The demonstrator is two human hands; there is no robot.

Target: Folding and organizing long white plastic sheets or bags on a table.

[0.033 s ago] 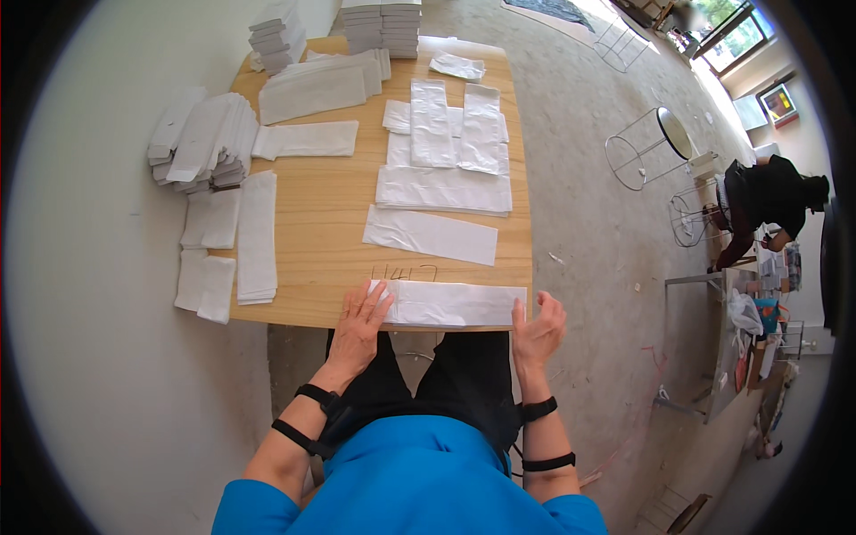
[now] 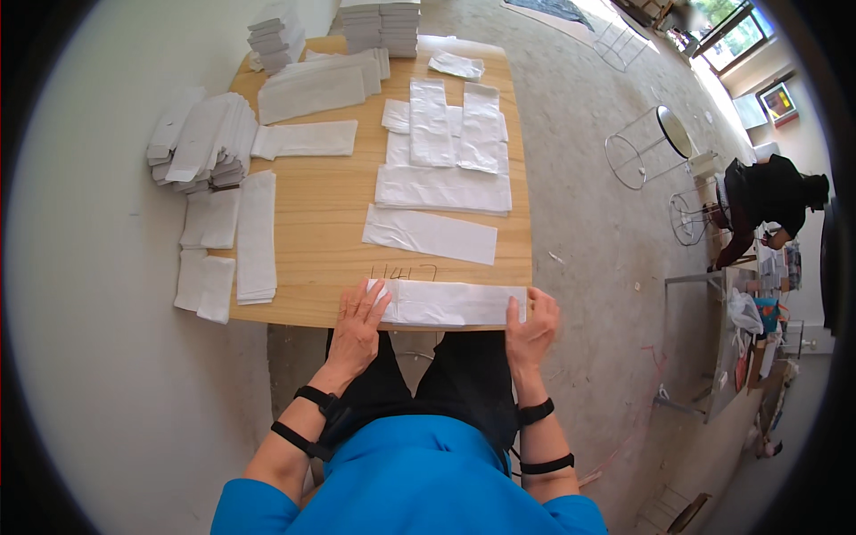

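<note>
A long white folded strip, seemingly paper, lies crosswise along the near edge of the wooden table. My left hand rests on its left end with fingers stretched out and slightly apart. At the other end, my right hand is closed round the strip's short edge, thumb on top and the other fingers curled at the table's side. A loose white strip lies a little farther off, creased and slightly slanted. Beyond it is a layered pile of white strips, with two shorter pieces set lengthwise on top.
Several white bundles are heaped along the left wall, and tall white stacks stand at the table's far end. A narrow pile lies at left. On the floor at right are a round stool and a person bending over another table.
My right hand has shifted slightly left onto the right end of the strip, its thumb now over the strip and its fingers at the edge. My left hand stays in place.
</note>
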